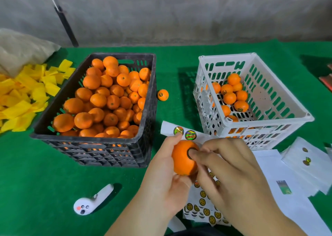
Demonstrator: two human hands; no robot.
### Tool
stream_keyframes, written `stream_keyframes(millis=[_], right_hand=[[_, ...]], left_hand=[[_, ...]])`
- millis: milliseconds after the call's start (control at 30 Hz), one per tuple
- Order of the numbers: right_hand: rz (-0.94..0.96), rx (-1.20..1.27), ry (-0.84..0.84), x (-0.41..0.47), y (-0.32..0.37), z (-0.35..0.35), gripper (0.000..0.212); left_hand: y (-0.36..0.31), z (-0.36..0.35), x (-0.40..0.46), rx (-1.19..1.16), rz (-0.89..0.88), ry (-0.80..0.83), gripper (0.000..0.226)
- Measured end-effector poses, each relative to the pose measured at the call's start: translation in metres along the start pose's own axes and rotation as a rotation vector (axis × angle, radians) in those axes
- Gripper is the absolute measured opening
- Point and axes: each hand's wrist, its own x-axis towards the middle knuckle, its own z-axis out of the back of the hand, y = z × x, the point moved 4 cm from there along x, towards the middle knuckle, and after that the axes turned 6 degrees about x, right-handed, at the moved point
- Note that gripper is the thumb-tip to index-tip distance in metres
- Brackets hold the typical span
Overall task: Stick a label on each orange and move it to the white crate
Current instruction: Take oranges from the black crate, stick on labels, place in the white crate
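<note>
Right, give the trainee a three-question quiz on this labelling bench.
1. True or false: the black plastic crate holds fewer oranges than the white plastic crate.
2. What is the left hand holding?
3. The right hand is: A) peeling fruit, B) pressing a round label on, C) idle.

Key: 1 false. 2 the round orange and a white label strip. 3 B.

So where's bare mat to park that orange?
Between black crate and white crate, past the loose orange; also left of the hands, around the white gadget. Label sheets crowd the right, yellow wrappers the far left.
</note>
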Motion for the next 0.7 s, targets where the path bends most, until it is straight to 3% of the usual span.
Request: stream_keyframes(millis=[133, 467, 600, 700], right_hand=[[-0.033, -0.039, 0.102, -0.005, -0.001, -0.006, 0.049], [-0.098, 0.271, 0.192, 0.012, -0.023, -0.011, 0.065], [-0.024, 0.355, 0.168, 0.02, -0.037, -0.007, 0.065], [-0.028, 0.369, 0.044, 0.021, -0.059, 0.005, 0.067]], left_hand=[[-0.002, -0.001, -0.003, -0.045, 0.01, 0.03, 0.043], [-0.015, -0.008, 0.008, -0.007, -0.009, 0.137, 0.042], [-0.014, -0.007, 0.009, 0.049, -0.116, 0.141, 0.041], [-0.019, -0.005, 0.016, 0.081, -0.283, 0.077, 0.051]])
